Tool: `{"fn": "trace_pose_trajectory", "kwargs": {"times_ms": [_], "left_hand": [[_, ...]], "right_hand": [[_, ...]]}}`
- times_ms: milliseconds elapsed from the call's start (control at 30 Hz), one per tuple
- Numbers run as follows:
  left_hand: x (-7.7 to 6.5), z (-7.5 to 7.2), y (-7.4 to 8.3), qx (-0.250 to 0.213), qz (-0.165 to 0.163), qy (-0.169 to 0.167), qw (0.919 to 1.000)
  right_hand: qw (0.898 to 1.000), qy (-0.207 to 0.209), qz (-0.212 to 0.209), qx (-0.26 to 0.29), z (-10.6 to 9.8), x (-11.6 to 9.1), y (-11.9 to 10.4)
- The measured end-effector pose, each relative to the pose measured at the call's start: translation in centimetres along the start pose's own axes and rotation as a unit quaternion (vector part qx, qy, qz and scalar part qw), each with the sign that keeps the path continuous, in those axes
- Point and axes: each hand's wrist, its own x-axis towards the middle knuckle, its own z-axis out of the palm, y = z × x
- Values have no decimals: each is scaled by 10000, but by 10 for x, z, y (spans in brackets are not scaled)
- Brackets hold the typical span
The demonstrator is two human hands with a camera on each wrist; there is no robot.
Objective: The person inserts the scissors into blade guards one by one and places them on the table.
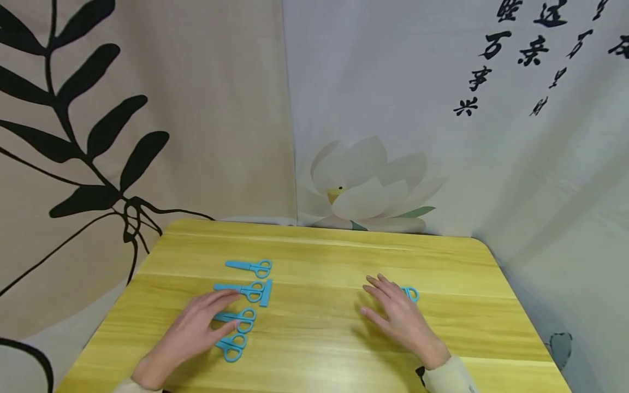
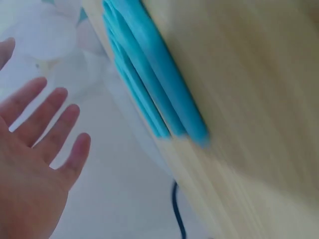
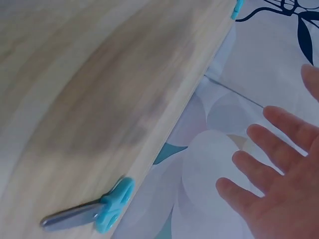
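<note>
On the left side of the table, several blue-handled scissors lie in a column: the far pair (image 1: 261, 268), a second pair (image 1: 251, 291), a third (image 1: 245, 319) and the nearest (image 1: 232, 347). A loose blue blade cover (image 1: 265, 293) sits across the second pair's handle end. My left hand (image 1: 196, 327) is above this column, fingers spread and relaxed, hiding some blades. In the left wrist view, that hand (image 2: 35, 149) holds nothing. My right hand (image 1: 400, 316) hovers with extended fingers near another pair of scissors (image 1: 410, 294), whose bare metal blades (image 3: 72, 215) show in the right wrist view.
The wooden table (image 1: 314, 338) has rounded far corners. Behind it hangs a pale curtain (image 1: 236, 109) printed with dark leaves, a lotus and characters. A dark cable-like strip (image 2: 177, 209) appears past the table edge in the left wrist view.
</note>
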Motion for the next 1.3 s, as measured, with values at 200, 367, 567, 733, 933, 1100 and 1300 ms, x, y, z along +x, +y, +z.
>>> {"fn": "trace_pose_trajectory", "kwargs": {"times_ms": [200,367,567,733,933,1100,1300], "left_hand": [[21,22,22,95,263,-365,9989],[29,33,32,113,176,-730,9971],[32,42,31,305,-105,-1017,9943],[33,46,30,344,-222,-1088,9932],[40,50,39,59,-109,-1322,9912],[55,57,54,-543,-109,-1846,9813],[72,56,61,-955,97,-2294,9686]], "right_hand": [[9999,65,62,-82,-4,-7,7],[9998,103,163,-6,-9,-11,12],[9995,79,306,24,-13,-15,20],[9991,41,413,35,-15,-18,26],[9986,14,526,81,-16,-21,30],[9986,92,521,50,-15,-23,32],[9980,57,621,60,-18,-24,36]]}}
